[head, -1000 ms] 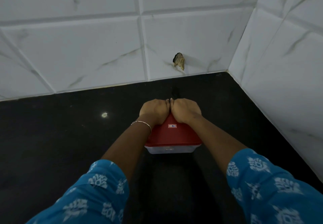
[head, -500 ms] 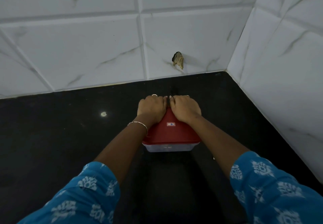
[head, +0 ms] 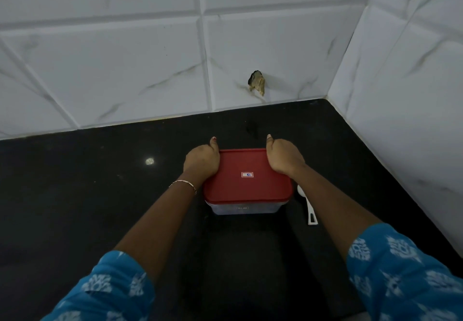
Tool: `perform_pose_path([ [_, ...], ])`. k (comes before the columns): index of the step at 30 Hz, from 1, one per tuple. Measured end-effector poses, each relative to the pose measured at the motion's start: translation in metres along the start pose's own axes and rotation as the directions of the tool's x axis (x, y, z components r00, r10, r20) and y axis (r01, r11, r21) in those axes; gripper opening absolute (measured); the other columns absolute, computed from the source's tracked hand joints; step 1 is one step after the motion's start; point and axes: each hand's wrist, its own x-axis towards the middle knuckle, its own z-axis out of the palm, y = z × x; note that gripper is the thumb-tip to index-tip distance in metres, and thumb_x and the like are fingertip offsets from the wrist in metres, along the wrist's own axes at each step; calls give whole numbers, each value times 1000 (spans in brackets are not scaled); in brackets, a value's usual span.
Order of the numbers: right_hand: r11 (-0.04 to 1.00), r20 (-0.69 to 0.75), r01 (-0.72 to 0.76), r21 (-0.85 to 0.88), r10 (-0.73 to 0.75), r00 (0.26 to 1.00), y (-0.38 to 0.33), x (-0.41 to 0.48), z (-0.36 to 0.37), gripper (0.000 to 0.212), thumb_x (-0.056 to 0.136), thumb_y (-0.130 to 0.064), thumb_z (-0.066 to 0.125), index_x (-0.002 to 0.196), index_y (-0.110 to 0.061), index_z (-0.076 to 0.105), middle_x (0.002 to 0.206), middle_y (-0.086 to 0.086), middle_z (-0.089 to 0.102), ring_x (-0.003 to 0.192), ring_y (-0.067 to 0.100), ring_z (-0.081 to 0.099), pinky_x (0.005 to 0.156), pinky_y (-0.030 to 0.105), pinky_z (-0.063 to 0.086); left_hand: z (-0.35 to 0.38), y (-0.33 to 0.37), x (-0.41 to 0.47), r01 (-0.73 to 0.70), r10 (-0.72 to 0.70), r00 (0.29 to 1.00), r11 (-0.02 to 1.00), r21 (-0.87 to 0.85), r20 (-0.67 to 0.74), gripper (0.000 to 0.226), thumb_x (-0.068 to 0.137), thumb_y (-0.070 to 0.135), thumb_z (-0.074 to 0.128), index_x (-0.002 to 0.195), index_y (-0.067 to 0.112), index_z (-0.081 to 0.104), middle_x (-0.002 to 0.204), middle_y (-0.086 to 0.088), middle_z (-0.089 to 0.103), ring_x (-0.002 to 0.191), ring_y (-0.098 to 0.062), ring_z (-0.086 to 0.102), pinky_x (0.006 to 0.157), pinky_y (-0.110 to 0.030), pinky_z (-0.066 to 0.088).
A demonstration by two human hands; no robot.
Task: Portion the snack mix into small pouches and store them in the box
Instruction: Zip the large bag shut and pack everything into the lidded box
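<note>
A clear plastic box with a red lid stands on the black counter, lid closed flat on top. My left hand grips the box's far left corner, fingers wrapped down the side and thumb up along the edge. My right hand grips the far right corner the same way. The box's contents are hidden under the lid.
A white plastic scoop lies on the counter just right of the box, partly under my right forearm. White tiled walls close the back and right side. A chipped hole marks the back wall.
My hands were together over the middle of the lid's far edge; they have slid apart to the two far corners. The lid's top now shows fully.
</note>
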Motion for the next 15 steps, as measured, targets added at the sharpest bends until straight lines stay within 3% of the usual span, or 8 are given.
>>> perform_pose_path([
  [2,999,1,6,-33,-6,1000,0,1,1,57,106,-32,20,57,-13,43,56,5,48,51,16,46,60,33,40,-1,2,-2,9,-9,1000,1000,-21,9,48,106,22,15,135,-3,44,114,-24,61,105,-39,59,94,-46,46],
  [6,1000,-54,-25,-6,24,998,1,-1,2,60,106,-35,22,57,-11,46,59,4,51,57,19,50,62,31,38,0,1,-1,15,-15,1000,999,-43,-3,59,106,35,16,112,-5,59,114,-25,62,108,-39,58,95,-42,42],
  [10,993,-209,-43,114,66,976,1,-10,-3,43,104,-35,28,89,-8,57,90,7,59,83,22,55,70,32,38,-2,1,-9,61,-66,994,996,-59,-82,62,101,52,18,115,5,57,119,-20,59,111,-37,56,91,-43,43],
  [12,991,-320,45,127,-2,947,1,-22,-5,33,103,-30,35,98,-8,59,102,8,58,94,22,55,76,33,40,-5,2,-22,-26,23,972,1000,-8,-235,53,101,49,24,113,8,55,117,-16,57,109,-33,55,89,-46,45],
  [15,942,-456,325,81,-255,853,-1,-60,-7,22,101,-23,44,103,-10,62,107,4,61,100,18,57,84,30,45,-10,-1,-56,-328,331,877,942,68,-349,39,101,42,33,107,13,59,110,-7,58,104,-24,55,93,-43,43],
])
